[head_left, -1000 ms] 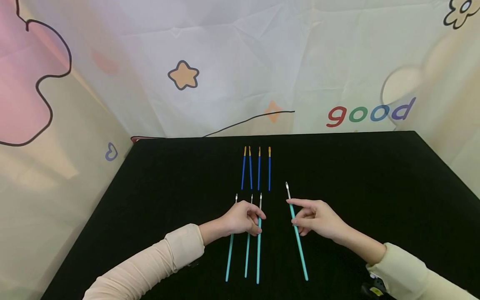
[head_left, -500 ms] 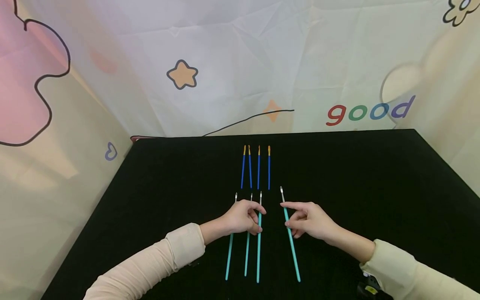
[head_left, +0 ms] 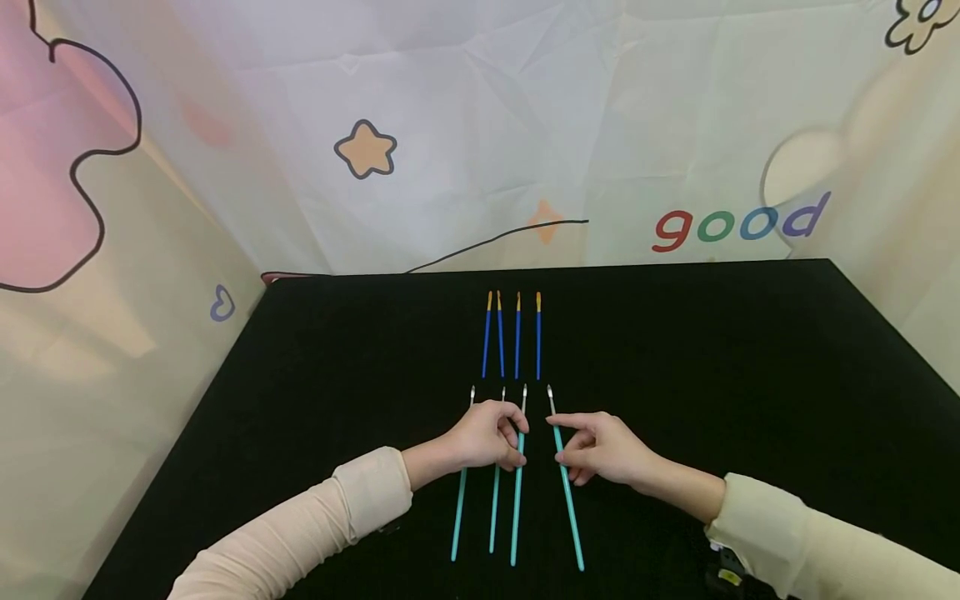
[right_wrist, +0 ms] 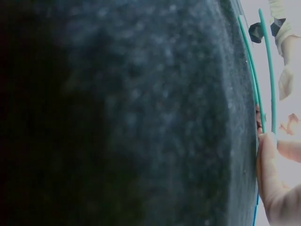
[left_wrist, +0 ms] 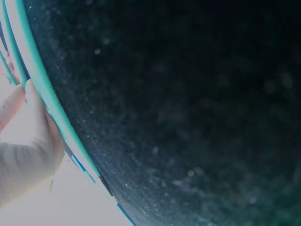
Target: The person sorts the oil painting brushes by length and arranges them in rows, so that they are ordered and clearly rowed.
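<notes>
In the head view my left hand pinches a teal-handled paintbrush between thumb and index finger. Under that hand lie two more teal paintbrushes, the outer one and the inner one; their middles are hidden. My right hand holds another teal paintbrush by thumb and fingers, its index finger stretched along the ferrule. That brush leans with its tip toward the left. The left wrist view has a teal handle beside my fingers; in the right wrist view my thumb and finger meet at a teal handle.
Beyond the teal brushes, several blue paintbrushes with golden tips, one of them at the right end, lie in a row on the black tabletop. A printed cloth backdrop hangs behind the table.
My right hand has carried its paintbrush leftward, closer to the left hand's brush. The left hand stays almost in place; its brush has tilted slightly, tip to the right.
</notes>
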Tool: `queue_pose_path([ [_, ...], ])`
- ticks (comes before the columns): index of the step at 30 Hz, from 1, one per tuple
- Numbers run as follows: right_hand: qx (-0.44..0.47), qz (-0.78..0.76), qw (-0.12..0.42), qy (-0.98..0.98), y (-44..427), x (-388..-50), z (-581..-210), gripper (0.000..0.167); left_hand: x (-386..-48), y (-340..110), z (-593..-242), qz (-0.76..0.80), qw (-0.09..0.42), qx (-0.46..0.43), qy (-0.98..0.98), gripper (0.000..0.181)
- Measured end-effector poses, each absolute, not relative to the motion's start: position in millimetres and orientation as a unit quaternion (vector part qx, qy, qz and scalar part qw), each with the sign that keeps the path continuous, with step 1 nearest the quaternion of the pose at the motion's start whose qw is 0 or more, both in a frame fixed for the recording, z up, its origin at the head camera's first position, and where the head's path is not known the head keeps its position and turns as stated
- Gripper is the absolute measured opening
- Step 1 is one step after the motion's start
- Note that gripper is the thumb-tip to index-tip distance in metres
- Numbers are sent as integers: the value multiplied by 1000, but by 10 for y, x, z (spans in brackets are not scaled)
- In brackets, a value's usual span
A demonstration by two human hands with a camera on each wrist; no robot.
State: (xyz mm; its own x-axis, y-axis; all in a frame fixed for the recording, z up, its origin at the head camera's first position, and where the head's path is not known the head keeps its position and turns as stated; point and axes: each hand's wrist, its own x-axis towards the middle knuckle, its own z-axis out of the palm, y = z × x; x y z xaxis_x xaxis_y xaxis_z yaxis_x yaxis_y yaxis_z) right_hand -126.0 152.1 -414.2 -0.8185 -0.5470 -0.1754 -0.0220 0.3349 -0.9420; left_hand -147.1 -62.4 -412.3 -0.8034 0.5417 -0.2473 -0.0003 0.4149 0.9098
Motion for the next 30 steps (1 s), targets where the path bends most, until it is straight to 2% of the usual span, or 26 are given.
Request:
queue_pose_path([
  [17, -191, -507, 263, 798, 1415, -1349, -4177, 51, -1478, -623, -4131, 503, 269, 169, 804, 26],
  [24, -191, -519, 268, 789, 1454, -1353, -4156, 52, -1502, -675, -4127, 533, 296, 173, 774, 26],
  [30, -188, -544, 281, 767, 1584, -1330, -4126, 45, -1508, -795, -4106, 548, 322, 192, 748, 28],
])
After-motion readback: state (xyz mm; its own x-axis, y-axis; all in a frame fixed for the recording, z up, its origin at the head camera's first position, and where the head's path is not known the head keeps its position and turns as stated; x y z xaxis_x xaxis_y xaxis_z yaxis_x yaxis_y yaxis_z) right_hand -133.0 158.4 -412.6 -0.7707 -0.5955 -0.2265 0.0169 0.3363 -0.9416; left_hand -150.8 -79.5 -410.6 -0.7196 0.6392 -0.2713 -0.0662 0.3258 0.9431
